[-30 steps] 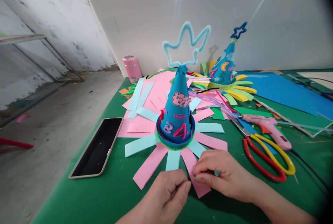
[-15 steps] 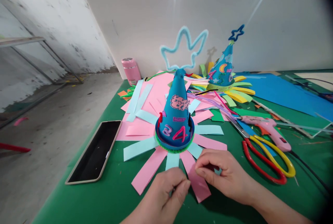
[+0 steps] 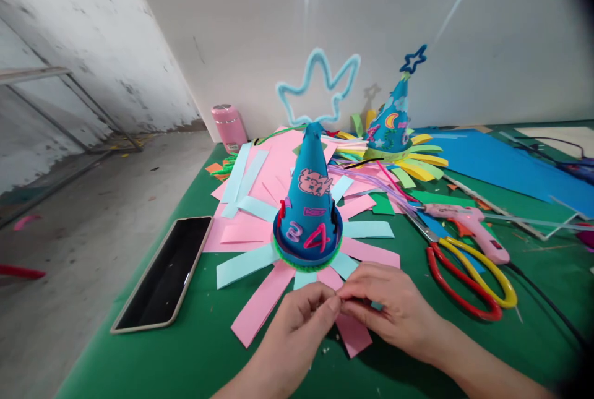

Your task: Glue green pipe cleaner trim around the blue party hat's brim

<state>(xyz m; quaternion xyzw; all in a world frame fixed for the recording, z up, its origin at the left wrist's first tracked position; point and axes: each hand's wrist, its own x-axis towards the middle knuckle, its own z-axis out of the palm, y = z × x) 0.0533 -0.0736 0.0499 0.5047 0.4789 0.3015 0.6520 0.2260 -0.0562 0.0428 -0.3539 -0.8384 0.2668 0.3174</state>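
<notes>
A blue paper cone hat (image 3: 310,170) stands upright in front of me, with pipe-cleaner figures and a pink cut-out stuck on it. From its tip rises a light blue pipe-cleaner star (image 3: 318,86). Pink and pale blue paper strips (image 3: 262,306) fan out around its base. My left hand (image 3: 301,321) and my right hand (image 3: 387,306) meet above the front strips, fingers pinched and fingertips touching. Whatever lies between the fingertips is too small or hidden to make out. Small white bits lie on the green table below the hands.
Left of the hat lies a phone (image 3: 164,275). Scissors (image 3: 471,275) with red and yellow handles and a pink glue gun (image 3: 468,229) are on the right. Behind stand a second cone hat (image 3: 390,117) and a pink bottle (image 3: 229,127) on the green table (image 3: 176,362).
My two hands have come together, from slightly apart to fingertips touching. White bits now show on the table beneath them. The view has shifted slightly; the hat stays put.
</notes>
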